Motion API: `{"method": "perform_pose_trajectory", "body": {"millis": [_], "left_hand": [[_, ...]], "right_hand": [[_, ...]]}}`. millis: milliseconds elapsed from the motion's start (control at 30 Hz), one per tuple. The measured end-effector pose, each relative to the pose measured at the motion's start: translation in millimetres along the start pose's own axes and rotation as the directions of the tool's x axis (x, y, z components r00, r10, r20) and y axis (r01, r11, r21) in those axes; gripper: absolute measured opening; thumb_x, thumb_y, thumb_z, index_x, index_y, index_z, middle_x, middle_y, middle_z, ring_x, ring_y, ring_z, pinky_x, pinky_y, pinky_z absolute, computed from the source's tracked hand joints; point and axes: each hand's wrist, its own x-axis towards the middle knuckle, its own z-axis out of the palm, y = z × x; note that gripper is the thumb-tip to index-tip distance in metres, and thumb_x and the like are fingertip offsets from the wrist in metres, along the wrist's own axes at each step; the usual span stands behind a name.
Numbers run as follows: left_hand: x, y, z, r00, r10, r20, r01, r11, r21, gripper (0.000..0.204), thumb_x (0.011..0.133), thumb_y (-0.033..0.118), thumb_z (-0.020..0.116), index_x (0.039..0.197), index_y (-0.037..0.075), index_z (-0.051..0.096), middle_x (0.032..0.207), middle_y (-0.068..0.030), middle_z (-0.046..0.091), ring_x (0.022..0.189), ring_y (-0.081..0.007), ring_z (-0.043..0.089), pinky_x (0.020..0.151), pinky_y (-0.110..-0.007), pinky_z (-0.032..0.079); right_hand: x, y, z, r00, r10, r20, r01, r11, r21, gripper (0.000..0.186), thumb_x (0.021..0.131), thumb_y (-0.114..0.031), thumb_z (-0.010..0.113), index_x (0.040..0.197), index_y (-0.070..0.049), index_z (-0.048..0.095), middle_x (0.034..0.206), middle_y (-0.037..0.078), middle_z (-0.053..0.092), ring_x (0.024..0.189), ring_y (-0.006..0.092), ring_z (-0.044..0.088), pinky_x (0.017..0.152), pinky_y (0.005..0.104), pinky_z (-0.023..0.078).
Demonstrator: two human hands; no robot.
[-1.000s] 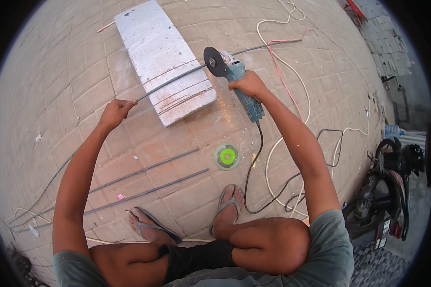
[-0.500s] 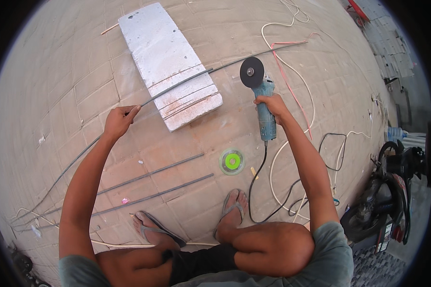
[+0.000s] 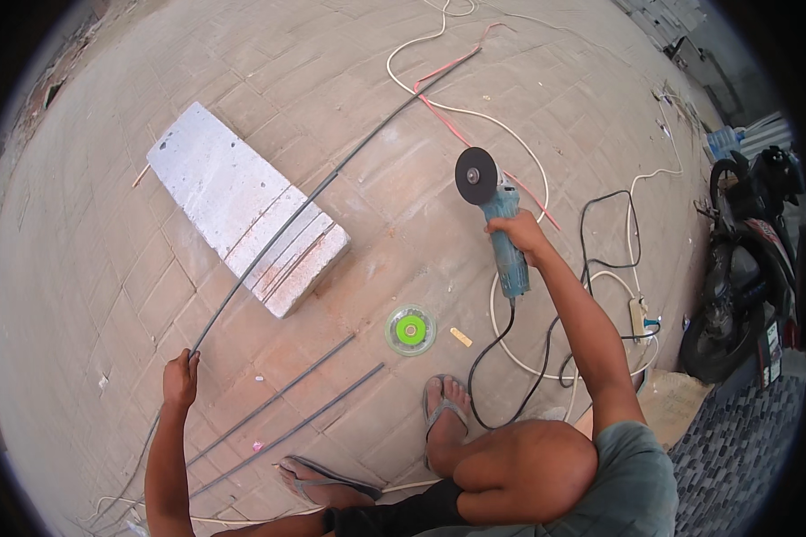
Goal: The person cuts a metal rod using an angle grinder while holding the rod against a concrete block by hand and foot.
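My left hand [image 3: 181, 379] is closed round a long thin dark metal rod [image 3: 252, 259]. The rod slants across a pale, pitted block [image 3: 233, 183] on the ground, which has several narrow grooves and reddish-brown dust near its closer end. Past the block, a rod end shows beside another length that stretches on toward a red cord. In my right hand [image 3: 521, 234] is a blue-green angle grinder [image 3: 510, 267], gripped by its body. Its black cutting disc [image 3: 476, 175] points away from me, apart from the rod. Whether the disc spins, I cannot tell.
A clear round disc with a green centre [image 3: 411, 330] lies before my feet. Two more rods [image 3: 318, 412] rest at the lower left. A black power cord [image 3: 476, 394] and white cable [image 3: 546, 170] loop at right, near an extension socket [image 3: 638, 318]. A motorcycle [image 3: 734, 277] stands far right.
My view has turned, so the block appears lower and further left. My left hand has shifted along the rod, further from the block. The grinder stays in my right hand.
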Motion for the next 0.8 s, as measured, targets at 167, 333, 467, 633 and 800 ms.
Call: {"method": "perform_pose_trajectory", "body": {"millis": [167, 333, 467, 633, 800], "left_hand": [[94, 131, -35, 0.983, 0.078, -0.164, -0.079, 0.997, -0.004, 0.033, 0.107, 0.033, 0.058, 0.100, 0.003, 0.068, 0.074, -0.0265, 0.065, 0.072, -0.0480, 0.064, 0.064, -0.055, 0.046], [207, 306, -69, 0.899, 0.289, -0.329, -0.309, 0.951, -0.006, 0.039, 0.105, 0.038, 0.060, 0.131, 0.011, 0.071, 0.094, -0.0232, 0.073, 0.086, -0.0401, 0.071, 0.076, -0.050, 0.054], [248, 373, -84, 0.825, 0.403, -0.396, -0.404, 0.911, 0.084, 0.072, 0.101, 0.042, 0.067, 0.161, 0.012, 0.041, 0.145, -0.0238, 0.057, 0.131, -0.0411, 0.056, 0.107, -0.048, 0.048], [195, 277, -43, 0.911, 0.285, -0.299, -0.283, 0.958, 0.051, 0.067, 0.105, 0.044, 0.060, 0.157, 0.004, 0.044, 0.150, -0.0253, 0.053, 0.139, -0.0414, 0.050, 0.117, -0.048, 0.040], [92, 97, -14, 0.997, 0.028, -0.072, -0.021, 0.994, 0.103, 0.059, 0.109, 0.036, 0.054, 0.157, 0.004, 0.044, 0.140, -0.0247, 0.059, 0.132, -0.0408, 0.054, 0.112, -0.048, 0.042]], "right_hand": [[5, 7, -14, 1.000, -0.010, -0.020, 0.013, 0.990, 0.141, 0.037, 0.069, -0.019, 0.083, 0.095, 0.003, 0.070, 0.089, 0.011, 0.069, 0.075, 0.0221, 0.066, 0.067, 0.0384, 0.053], [7, 15, -30, 1.000, 0.002, -0.030, 0.004, 0.986, 0.167, 0.037, 0.069, -0.019, 0.083, 0.096, 0.002, 0.070, 0.089, 0.010, 0.068, 0.075, 0.0212, 0.065, 0.067, 0.0375, 0.053], [11, 34, -41, 0.997, 0.030, -0.070, -0.015, 0.979, 0.205, 0.036, 0.070, -0.019, 0.083, 0.097, 0.002, 0.069, 0.088, 0.009, 0.068, 0.074, 0.0199, 0.065, 0.066, 0.0368, 0.053], [-4, 45, -57, 0.995, 0.045, -0.086, -0.028, 0.981, 0.191, 0.035, 0.070, -0.019, 0.083, 0.096, 0.001, 0.070, 0.087, 0.008, 0.068, 0.073, 0.0186, 0.065, 0.065, 0.0363, 0.053], [-13, 54, -66, 0.995, -0.007, -0.099, 0.027, 0.980, 0.199, 0.031, 0.072, -0.018, 0.081, 0.095, 0.000, 0.070, 0.084, 0.006, 0.067, 0.072, 0.0175, 0.064, 0.065, 0.0349, 0.052]]}}
